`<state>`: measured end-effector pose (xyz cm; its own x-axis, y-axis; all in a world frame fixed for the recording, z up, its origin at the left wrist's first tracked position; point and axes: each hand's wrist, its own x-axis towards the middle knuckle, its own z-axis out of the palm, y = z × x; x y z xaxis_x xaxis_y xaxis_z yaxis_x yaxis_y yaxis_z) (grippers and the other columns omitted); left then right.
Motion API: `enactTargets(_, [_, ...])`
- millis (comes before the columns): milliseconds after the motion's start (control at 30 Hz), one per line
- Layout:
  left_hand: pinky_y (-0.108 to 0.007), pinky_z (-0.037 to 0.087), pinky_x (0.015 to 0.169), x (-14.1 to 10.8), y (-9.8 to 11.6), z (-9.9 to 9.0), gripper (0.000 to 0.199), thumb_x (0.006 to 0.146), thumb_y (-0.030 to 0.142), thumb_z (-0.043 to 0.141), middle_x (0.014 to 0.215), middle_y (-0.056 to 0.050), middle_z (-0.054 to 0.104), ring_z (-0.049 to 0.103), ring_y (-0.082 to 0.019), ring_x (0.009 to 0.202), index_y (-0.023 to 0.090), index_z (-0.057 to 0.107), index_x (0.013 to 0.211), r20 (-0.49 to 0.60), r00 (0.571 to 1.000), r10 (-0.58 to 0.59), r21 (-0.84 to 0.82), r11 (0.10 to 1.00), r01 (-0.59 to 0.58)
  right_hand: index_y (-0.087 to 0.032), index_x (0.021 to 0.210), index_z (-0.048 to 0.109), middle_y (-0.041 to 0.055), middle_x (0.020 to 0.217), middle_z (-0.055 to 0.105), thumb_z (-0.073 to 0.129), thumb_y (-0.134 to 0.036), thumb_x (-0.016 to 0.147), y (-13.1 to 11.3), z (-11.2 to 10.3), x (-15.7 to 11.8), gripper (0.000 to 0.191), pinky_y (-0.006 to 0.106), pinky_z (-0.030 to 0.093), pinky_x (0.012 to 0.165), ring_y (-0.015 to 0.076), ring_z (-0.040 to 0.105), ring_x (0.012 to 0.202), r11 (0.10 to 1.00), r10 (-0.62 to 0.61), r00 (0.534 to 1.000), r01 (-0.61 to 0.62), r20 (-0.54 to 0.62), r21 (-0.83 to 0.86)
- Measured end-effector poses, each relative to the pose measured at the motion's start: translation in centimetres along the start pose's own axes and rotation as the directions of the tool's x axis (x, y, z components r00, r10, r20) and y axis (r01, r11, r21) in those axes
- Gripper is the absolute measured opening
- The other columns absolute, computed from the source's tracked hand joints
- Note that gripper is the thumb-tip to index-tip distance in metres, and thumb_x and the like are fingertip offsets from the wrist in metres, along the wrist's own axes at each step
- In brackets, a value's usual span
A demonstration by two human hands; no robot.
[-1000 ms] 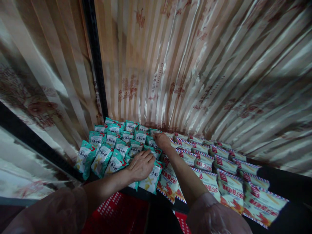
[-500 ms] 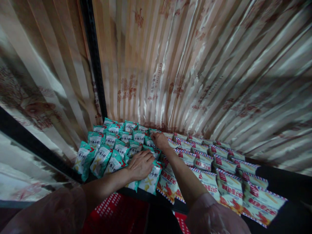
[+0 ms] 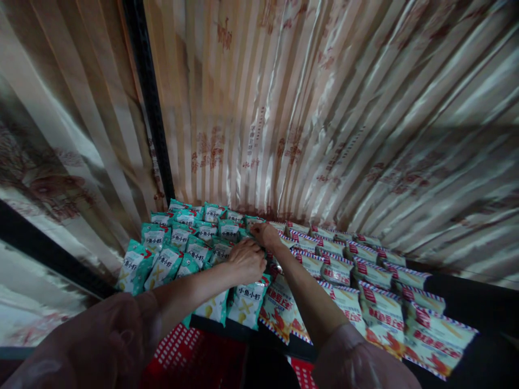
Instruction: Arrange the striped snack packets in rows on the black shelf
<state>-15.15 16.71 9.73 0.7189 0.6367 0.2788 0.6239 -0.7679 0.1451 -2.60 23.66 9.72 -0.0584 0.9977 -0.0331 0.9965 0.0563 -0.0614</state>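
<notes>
Rows of small teal and white snack bags (image 3: 162, 267) stand on a dark shelf at centre left. My left hand (image 3: 248, 261) is over the right-hand column of these bags, its fingers curled down; what they hold, if anything, is hidden. Just behind it, my right hand (image 3: 265, 235) reaches to the back of the same column, fingers pinched near a teal bag (image 3: 254, 220); their contact is hard to make out. Larger cream bags with striped edges (image 3: 381, 313) stand in rows to the right of my right forearm.
Striped, shiny sheeting (image 3: 227, 108) hangs behind the shelf. A black upright post (image 3: 152, 102) stands at the back left. Below the shelf's dark front edge (image 3: 253, 330) is a red perforated basket (image 3: 178, 351). Dark shelf surface shows at the far right.
My left hand has moved right and slightly up, closer to my right hand, uncovering more of the front teal bags. My right hand has stayed nearly in place. The view has shifted slightly.
</notes>
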Motion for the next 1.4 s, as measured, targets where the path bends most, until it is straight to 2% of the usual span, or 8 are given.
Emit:
enactTargets(100, [-0.039, 0.042, 0.090, 0.4, -0.4, 0.6, 0.025, 0.088, 0.025, 0.042, 0.090, -0.009, 0.069, 0.061, -0.022, 0.090, 0.014, 0.065, 0.084, 0.014, 0.998, 0.062, 0.014, 0.998, -0.062, -0.023, 0.098, 0.070, 0.0060, 0.099, 0.072, 0.043, -0.028, 0.087, 0.0, -0.3, 0.0, 0.029, 0.022, 0.045, 0.072, 0.0175, 0.066, 0.091, 1.000, -0.001, 1.000, 0.000, 0.016, 0.014])
enactTargets(233, [-0.039, 0.041, 0.090, 0.7, -0.7, 1.4, 0.030, 0.090, 0.033, 0.040, 0.093, -0.008, 0.069, 0.059, -0.022, 0.095, 0.016, 0.064, 0.092, 0.022, 1.000, -0.005, 0.029, 1.000, 0.004, -0.022, 0.095, 0.071, 0.0060, 0.095, 0.073, 0.044, -0.026, 0.086, -0.2, -0.5, 0.0, 0.029, 0.021, 0.044, 0.070, 0.0175, 0.066, 0.089, 1.000, -0.018, 0.999, 0.018, 0.029, 0.023])
enactTargets(433, [-0.041, 0.036, 0.094, 0.5, -1.3, 1.9, 0.034, 0.092, 0.038, 0.037, 0.092, -0.007, 0.070, 0.055, -0.022, 0.104, 0.018, 0.064, 0.088, -0.007, 1.000, 0.025, 0.059, 0.998, -0.024, -0.021, 0.094, 0.070, 0.0061, 0.094, 0.072, 0.044, -0.028, 0.087, 0.5, -0.2, 0.5, 0.028, 0.021, 0.043, 0.072, 0.0165, 0.065, 0.087, 0.996, -0.049, 0.999, 0.047, 0.021, 0.070])
enactTargets(633, [-0.042, 0.036, 0.093, 0.3, -1.6, 1.9, 0.038, 0.093, 0.039, 0.034, 0.094, -0.007, 0.069, 0.053, -0.024, 0.108, 0.018, 0.065, 0.084, 0.010, 1.000, 0.010, 0.077, 0.997, -0.011, -0.023, 0.108, 0.065, 0.0098, 0.106, 0.069, 0.033, -0.029, 0.092, 2.9, 0.2, 1.3, 0.036, 0.027, 0.044, 0.076, 0.0204, 0.064, 0.095, 0.990, 0.139, 0.986, -0.138, -0.093, 0.016])
enactTargets(733, [-0.042, 0.036, 0.093, 0.3, -1.7, 2.1, 0.040, 0.093, 0.040, 0.033, 0.095, -0.008, 0.069, 0.052, -0.025, 0.109, 0.017, 0.065, 0.086, 0.007, 1.000, -0.016, 0.081, 0.997, 0.016, -0.021, 0.108, 0.065, 0.0127, 0.103, 0.069, 0.032, -0.028, 0.092, 3.6, 0.2, 1.4, 0.038, 0.030, 0.045, 0.076, 0.0238, 0.064, 0.096, 0.985, 0.155, 0.986, -0.158, -0.058, -0.063])
enactTargets(933, [-0.043, 0.037, 0.089, 0.3, -1.7, 2.4, 0.040, 0.093, 0.042, 0.035, 0.091, -0.007, 0.070, 0.054, -0.025, 0.104, 0.018, 0.066, 0.083, -0.014, 0.999, -0.038, 0.085, 0.996, 0.039, -0.016, 0.104, 0.066, 0.0165, 0.099, 0.069, 0.031, -0.027, 0.091, 2.8, 0.4, 1.4, 0.039, 0.036, 0.042, 0.087, 0.0274, 0.059, 0.105, 0.982, 0.085, 0.996, -0.089, -0.036, -0.166])
enactTargets(1133, [-0.042, 0.037, 0.090, 0.4, -1.7, 1.6, 0.043, 0.093, 0.041, 0.033, 0.090, -0.008, 0.069, 0.055, -0.025, 0.100, 0.017, 0.067, 0.083, 0.058, 0.997, -0.043, 0.088, 0.995, 0.038, -0.011, 0.110, 0.059, 0.0194, 0.104, 0.067, 0.029, -0.031, 0.093, 2.2, 1.2, 2.1, 0.040, 0.040, 0.042, 0.088, 0.0282, 0.061, 0.103, 0.983, 0.113, 0.993, -0.107, 0.027, -0.149])
enactTargets(1400, [-0.041, 0.031, 0.094, 0.5, -1.9, 2.0, 0.046, 0.094, 0.041, 0.030, 0.096, -0.007, 0.069, 0.053, -0.025, 0.103, 0.016, 0.068, 0.090, 0.073, 0.996, -0.054, 0.104, 0.994, 0.046, -0.017, 0.123, 0.048, 0.0151, 0.111, 0.066, 0.027, -0.032, 0.094, 2.2, 1.8, 2.8, 0.039, 0.036, 0.043, 0.087, 0.0242, 0.061, 0.105, 0.990, 0.104, 0.991, -0.094, 0.089, -0.101])
